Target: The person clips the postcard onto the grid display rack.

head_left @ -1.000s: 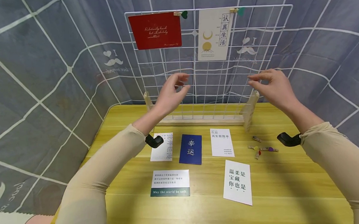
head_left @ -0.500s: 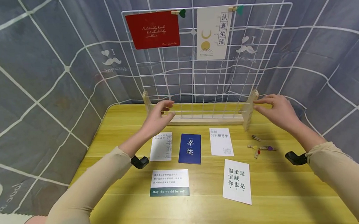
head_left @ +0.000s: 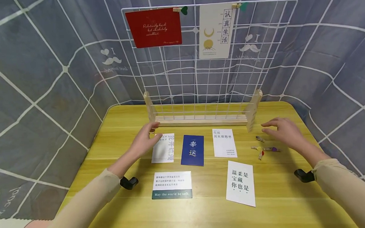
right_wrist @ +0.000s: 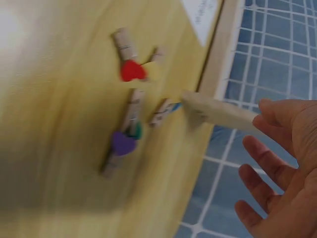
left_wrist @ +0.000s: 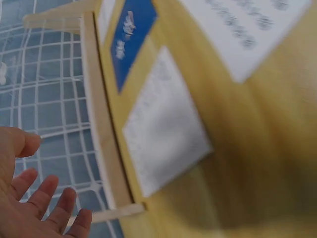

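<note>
My left hand hovers with loosely bent fingers over the top left corner of a white card with grey lettering. Nothing is in its grasp. To the right, my right hand hangs just beyond several small wooden clothespins, its fingers relaxed and holding nothing. The right wrist view shows heart shapes on these pins, among them a red heart and a purple heart. A blue card and a white card lie between the hands.
Behind stands a white wire grid on a wooden base. A red card and a tall white card hang clipped along its top. A green-banded card and another lettered card lie nearer on the yellow table.
Both hands have come down from in front of the grid towards the table and drawn outward, the left one to the left. The cards and clothespins stay in place.
</note>
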Motion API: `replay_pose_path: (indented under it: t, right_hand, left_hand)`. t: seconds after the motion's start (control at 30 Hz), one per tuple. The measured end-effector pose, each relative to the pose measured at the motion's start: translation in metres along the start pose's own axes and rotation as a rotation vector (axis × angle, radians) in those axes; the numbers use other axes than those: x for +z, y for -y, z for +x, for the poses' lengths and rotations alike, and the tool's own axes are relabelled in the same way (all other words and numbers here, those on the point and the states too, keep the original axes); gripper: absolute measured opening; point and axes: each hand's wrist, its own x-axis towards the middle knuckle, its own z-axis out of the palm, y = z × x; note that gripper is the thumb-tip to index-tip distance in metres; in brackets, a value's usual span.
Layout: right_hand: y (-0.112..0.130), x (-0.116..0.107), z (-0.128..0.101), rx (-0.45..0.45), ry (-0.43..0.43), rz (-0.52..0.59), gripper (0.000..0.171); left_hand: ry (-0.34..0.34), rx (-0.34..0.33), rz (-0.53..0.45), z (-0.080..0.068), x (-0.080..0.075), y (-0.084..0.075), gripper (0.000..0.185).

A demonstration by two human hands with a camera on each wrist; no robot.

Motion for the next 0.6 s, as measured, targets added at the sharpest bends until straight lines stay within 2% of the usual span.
replay_pose_path:
  t: [0.17,0.33,0.6]
  right_hand:
    - [-0.011,0.008,-0.006,0.026,0.009,0.012,0.04]
    - [-0.022,0.016,-0.01,0.033,0.031,-0.023,0.038]
    - [-0.041,0.03,-0.026,0.071,0.064,-0.012,0.04]
  left_hand:
    - [0.011,-0.051,0.056,-0.007,0.004,0.015,0.056]
    - [0.04,-0.062,0.115,-0.014,0.008,0.027,0.06]
    - [0.087,-0.105,0.277,-0.027,0.018,0.041,0.073]
